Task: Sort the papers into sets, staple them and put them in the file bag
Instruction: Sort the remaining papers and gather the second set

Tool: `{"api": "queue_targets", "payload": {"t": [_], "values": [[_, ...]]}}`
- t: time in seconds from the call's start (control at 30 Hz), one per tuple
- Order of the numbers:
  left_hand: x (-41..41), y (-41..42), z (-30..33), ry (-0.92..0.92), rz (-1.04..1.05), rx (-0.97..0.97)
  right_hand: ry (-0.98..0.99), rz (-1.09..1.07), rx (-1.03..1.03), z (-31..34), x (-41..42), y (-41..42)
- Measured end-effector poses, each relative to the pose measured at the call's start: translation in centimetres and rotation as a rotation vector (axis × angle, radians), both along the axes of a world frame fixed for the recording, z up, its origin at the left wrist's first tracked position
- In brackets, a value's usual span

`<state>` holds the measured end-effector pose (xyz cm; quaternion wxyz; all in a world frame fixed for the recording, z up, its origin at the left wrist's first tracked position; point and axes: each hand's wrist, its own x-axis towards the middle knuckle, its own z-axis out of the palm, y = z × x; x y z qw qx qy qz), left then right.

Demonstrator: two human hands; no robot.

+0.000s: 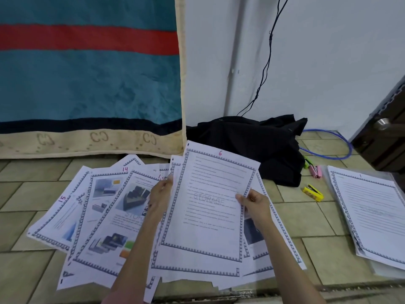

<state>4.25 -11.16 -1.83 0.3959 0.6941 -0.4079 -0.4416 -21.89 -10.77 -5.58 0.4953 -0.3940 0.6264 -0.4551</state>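
- Two hands hold up a white printed sheet with a blue patterned border, numbered 6 (210, 200): the left hand (158, 196) grips its left edge, the right hand (255, 204) pinches its right edge.
- Many similar bordered sheets (105, 216) lie fanned on the tiled floor (306, 224) beneath.
- One separate stack of bordered pages, topped by page 1 (372, 211), lies to the right.
- One yellow stapler (313, 192) and one pink stapler (316, 171) lie between the two, near a black cloth bundle (252, 141).

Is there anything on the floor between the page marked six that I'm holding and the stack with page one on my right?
Nothing visible. Bare tile floor lies between the white bordered page marked 6 and the page 1 stack; the yellow stapler sits farther back.
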Motion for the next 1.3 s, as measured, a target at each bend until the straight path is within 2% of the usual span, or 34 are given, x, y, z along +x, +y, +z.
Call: {"api": "queue_targets", "payload": {"t": [0.1,0.17,0.23,0.27,0.3,0.37,0.4,0.47,0.5,0.57,0.67,0.8,0.9,1.03,1.07,1.17,1.2,1.3], "values": [[0.4,0.5,-0.9,-0.012,-0.135,0.046,0.156,0.055,-0.082,0.6,0.5,-0.2],[0.3,0.8,-1.3,-0.039,-0.114,0.071,0.38,-0.108,-0.133,1.1,-0.3,-1.6],[0.3,0.9,-1.5,-0.047,-0.099,0.079,0.718,-0.207,0.048,1.3,-2.1,-3.3],[0.5,0.9,-1.7,-0.039,-0.101,0.091,0.816,-0.167,0.188,1.3,-2.9,-3.6],[0.7,0.8,-1.9,-0.035,-0.107,0.099,0.831,-0.097,0.29,1.5,-3.4,-3.8],[1.1,0.4,-2.4,-0.01,-0.108,0.117,0.699,0.014,0.312,2.1,-4.2,-4.1],[1.0,0.4,-2.4,-0.002,-0.104,0.114,0.569,0.029,0.249,2.6,-4.4,-3.9],[1.0,0.3,-2.5,0.002,-0.099,0.11,0.335,-0.058,0.057,2.9,-5.2,-3.6],[1.0,0.3,-2.6,-0.001,-0.097,0.105,0.286,-0.161,-0.042,3.1,-5.7,-3.3],[1.0,0.4,-2.6,0.002,-0.095,0.098,0.265,-0.393,-0.214,3.2,-6.6,-3.0],[0.9,0.1,-2.9,0.033,-0.106,0.087,0.198,-0.67,-0.299,3.3,-8.2,-2.9],[0.9,-0.1,-3.3,0.089,-0.106,0.087,0.208,-0.778,-0.324,3.6,-9.8,-2.7],[1.0,-0.1,-3.4,0.11,-0.097,0.096,0.178,-0.717,-0.295,3.4,-10.3,-2.2],[0.9,-0.1,-3.2,0.161,-0.103,0.084,0.204,-0.48,-0.182,3.2,-10.5,-1.2],[1.0,-0.1,-3.2,0.171,-0.104,0.082,0.279,-0.407,-0.139,3.1,-10.2,-1.1],[1.2,-0.1,-3.2,0.209,-0.113,0.083,0.811,-0.287,-0.091,3.2,-8.4,-0.8],[1.3,-0.1,-3.2,0.219,-0.115,0.089,0.855,-0.234,-0.109,3.2,-7.3,-0.8],[1.4,-0.2,-3.2,0.231,-0.131,0.096,0.567,0.05,0.108,3.5,-4.0,-1.2]]}}
